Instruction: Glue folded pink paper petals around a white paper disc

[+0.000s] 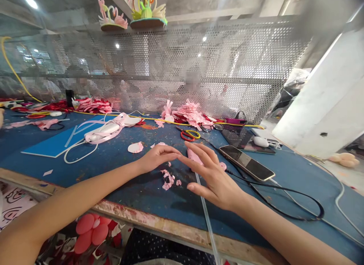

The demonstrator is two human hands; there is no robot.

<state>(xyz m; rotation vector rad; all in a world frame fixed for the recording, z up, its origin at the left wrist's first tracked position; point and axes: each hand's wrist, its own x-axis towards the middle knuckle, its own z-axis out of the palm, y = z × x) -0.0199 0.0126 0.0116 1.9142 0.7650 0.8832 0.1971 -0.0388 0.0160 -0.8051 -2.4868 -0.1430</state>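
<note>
Both my hands hover just above the blue worktable (122,181). My left hand (157,157) reaches in from the left, fingers stretched together and pointing right, holding nothing. My right hand (212,177) lies opposite it with fingers spread flat, its fingertips almost meeting the left ones. A pink foam piece (193,157) lies partly hidden under my right fingers. Small pink foam scraps (168,178) are scattered on the table between the hands. A clear glue stick (209,219) runs from under my right hand toward the table's front edge.
A phone (247,163) with a black cable (287,208) lies right of my hand. Red-and-yellow scissors (190,134), a white glue gun (102,132), a blue sheet (54,143) and pink foam piles (190,113) sit farther back. A perforated metal screen (176,67) closes the rear.
</note>
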